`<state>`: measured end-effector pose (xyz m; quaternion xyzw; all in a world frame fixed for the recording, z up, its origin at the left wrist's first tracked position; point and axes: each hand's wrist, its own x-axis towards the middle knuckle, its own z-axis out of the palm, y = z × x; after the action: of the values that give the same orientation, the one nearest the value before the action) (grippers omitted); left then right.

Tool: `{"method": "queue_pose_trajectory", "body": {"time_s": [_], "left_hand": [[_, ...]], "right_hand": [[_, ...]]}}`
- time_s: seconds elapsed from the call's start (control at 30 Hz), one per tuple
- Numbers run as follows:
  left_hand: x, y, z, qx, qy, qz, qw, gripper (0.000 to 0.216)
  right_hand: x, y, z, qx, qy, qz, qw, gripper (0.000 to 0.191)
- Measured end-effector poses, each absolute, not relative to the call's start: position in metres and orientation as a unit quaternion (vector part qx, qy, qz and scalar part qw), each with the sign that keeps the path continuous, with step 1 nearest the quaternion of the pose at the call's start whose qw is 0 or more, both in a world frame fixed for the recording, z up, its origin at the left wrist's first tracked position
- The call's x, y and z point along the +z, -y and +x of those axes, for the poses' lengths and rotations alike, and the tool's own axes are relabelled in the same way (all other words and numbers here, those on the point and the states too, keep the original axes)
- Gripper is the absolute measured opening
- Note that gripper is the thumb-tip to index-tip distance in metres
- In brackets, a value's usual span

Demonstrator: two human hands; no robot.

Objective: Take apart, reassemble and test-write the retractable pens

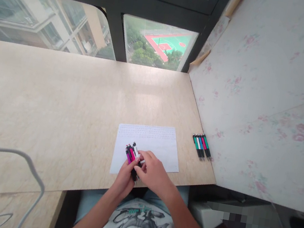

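Observation:
My left hand [124, 175] is wrapped round a bunch of pens [132, 152] with pink, purple, black and white barrels, their tips sticking up and away from me. My right hand [152, 170] is closed beside it, fingertips pinching one pen of the bunch. Both hands hover over the near edge of a white sheet of paper [161, 144] with faint handwriting along its top. A second small group of pens [201, 146], green, blue, red and black, lies flat on the desk to the right, against the wall.
The beige marble-look desk [53, 113] runs left under a large window [67, 26]. A floral-papered wall [272, 110] bounds the right side. A thin white wire frame [33, 176] sits at the near left. A blurred item lies low right by my lap.

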<state>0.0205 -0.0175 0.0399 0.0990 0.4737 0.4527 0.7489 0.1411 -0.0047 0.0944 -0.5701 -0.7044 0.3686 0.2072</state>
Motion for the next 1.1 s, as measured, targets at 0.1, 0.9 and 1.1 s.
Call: {"method": "queue_pose_trajectory", "body": {"time_s": [0.1, 0.9, 1.1], "left_hand": [[0.038, 0.017, 0.015, 0.458, -0.477, 0.102, 0.744, 0.044], [0.048, -0.060, -0.188, 0.011, -0.767, 0.639, 0.056, 0.036], [0.041, -0.072, -0.183, 0.037, -0.738, 0.674, -0.002, 0.035]], "right_hand": [[0.085, -0.003, 0.180, 0.324, 0.670, -0.624, 0.237, 0.032], [0.012, -0.037, 0.347, 0.085, 0.460, -0.880, -0.088, 0.047], [0.012, -0.035, 0.354, 0.099, 0.456, -0.882, -0.068, 0.043]]}}
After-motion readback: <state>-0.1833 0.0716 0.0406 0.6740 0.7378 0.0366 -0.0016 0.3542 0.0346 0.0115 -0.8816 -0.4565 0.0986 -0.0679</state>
